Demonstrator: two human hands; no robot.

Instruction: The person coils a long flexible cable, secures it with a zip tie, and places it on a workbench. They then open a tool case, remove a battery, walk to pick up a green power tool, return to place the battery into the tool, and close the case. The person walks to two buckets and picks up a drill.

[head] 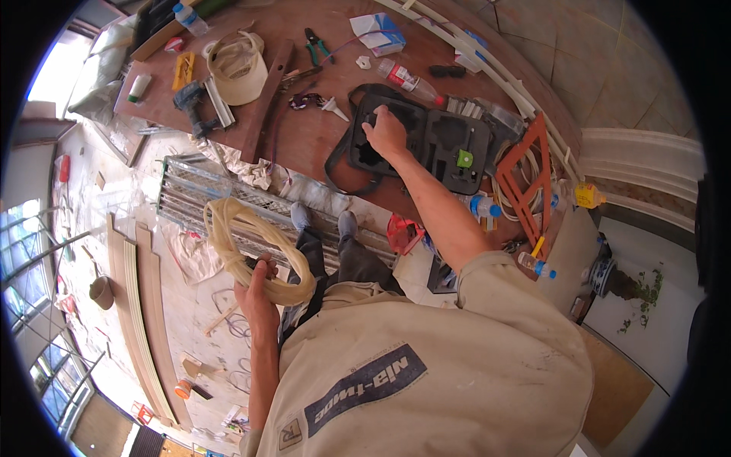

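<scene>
My left hand (pixel 258 288) grips a coil of pale yellow, translucent hose (pixel 228 225), held out over the floor beside my legs. Wraps of the same hose bind the coil. Over the worktable, my right hand (pixel 387 134) reaches across the left half of an open black case (pixel 422 137) with foam lining. Its fingers are partly curled, and whether they hold or touch anything is hidden. In the case's right half sits a small bright green fitting (pixel 464 159). A black strap (pixel 338 165) trails from the case's left side over the table edge.
The brown tabletop (pixel 320 134) carries a cordless drill (pixel 193 105), a cap (pixel 239 65), green-handled pliers (pixel 314 47), a red-labelled bottle (pixel 408 80) and an orange angled frame (pixel 525 177). A metal ladder-like frame (pixel 194 188) and long boards (pixel 134 285) lie on the floor.
</scene>
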